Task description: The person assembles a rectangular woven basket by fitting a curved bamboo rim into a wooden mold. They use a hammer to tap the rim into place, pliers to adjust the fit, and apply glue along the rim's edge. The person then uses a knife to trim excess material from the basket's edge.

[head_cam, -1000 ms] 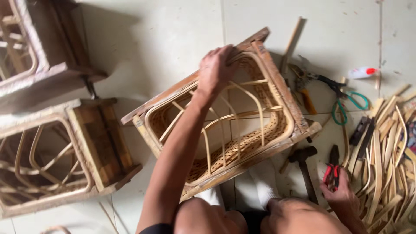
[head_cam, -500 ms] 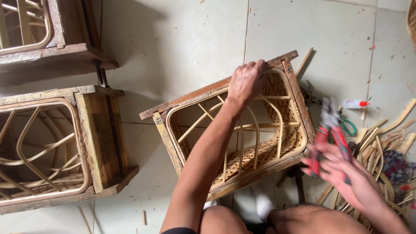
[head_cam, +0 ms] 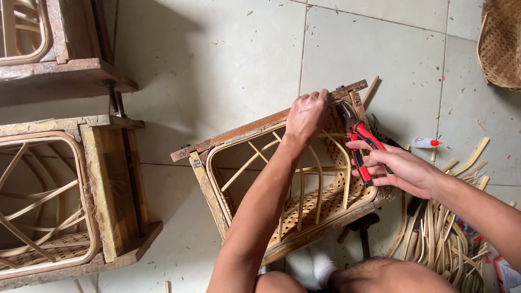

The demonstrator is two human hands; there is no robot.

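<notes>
View from above onto a pale tiled floor [head_cam: 228, 70]. At the far left stand two larger wooden frames [head_cam: 70, 195] with curved rattan strips inside, one above the other in the picture. In the middle a smaller wooden frame with a woven rattan panel [head_cam: 282, 184] lies tilted on the floor, its long top rail running from lower left up to the right. The person's left hand [head_cam: 306, 115] rests on that top rail near its right end, fingers [head_cam: 313, 97] curled over the wood and gripping it. Just to the right, touching the frame's upper right corner, the right hand [head_cam: 399, 169] is wrapped around red-handled cutting pliers [head_cam: 358, 144]; the fingers are clenched on the handles, and the dark tip of the tool points up into the corner of the frame, close beside the left hand. At the lower right lies a loose pile of rattan strips [head_cam: 445, 239]. A woven basket [head_cam: 502, 43] shows at the top right edge. A small white glue bottle with a red tip [head_cam: 424, 142] lies on the floor just right of the pliers.
</notes>
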